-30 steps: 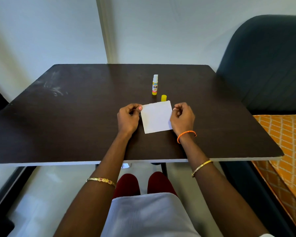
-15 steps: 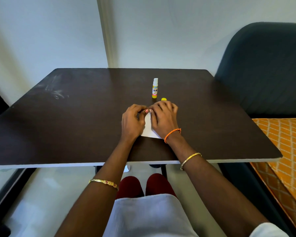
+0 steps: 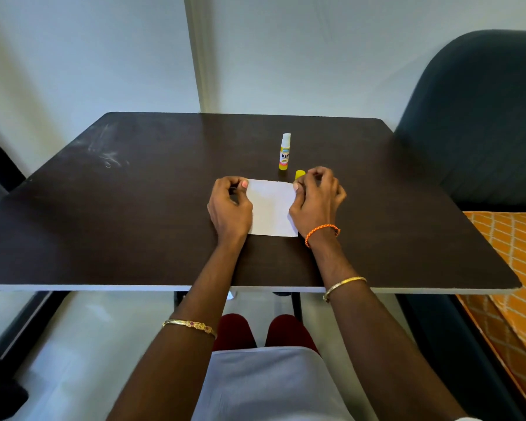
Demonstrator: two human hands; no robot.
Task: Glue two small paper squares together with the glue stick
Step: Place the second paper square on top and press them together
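Two grips, left (image 3: pixel 230 205) and right (image 3: pixel 316 199), pinch the white paper (image 3: pixel 272 208) at mid-frame on the dark counter (image 3: pixel 119 223). Pale wall (image 3: pixel 88 56) fills the upper frame; a dark chair (image 3: pixel 483 117) stands at right.

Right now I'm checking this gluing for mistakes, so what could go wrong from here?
1. The glue stick stands uncapped, its yellow cap beside the right hand; the glue may dry, or the hand could knock the stick over.
2. Both hands, the left hand too, pinch only the far corners of the paper square; the near edge is unpressed and might lift or shift.
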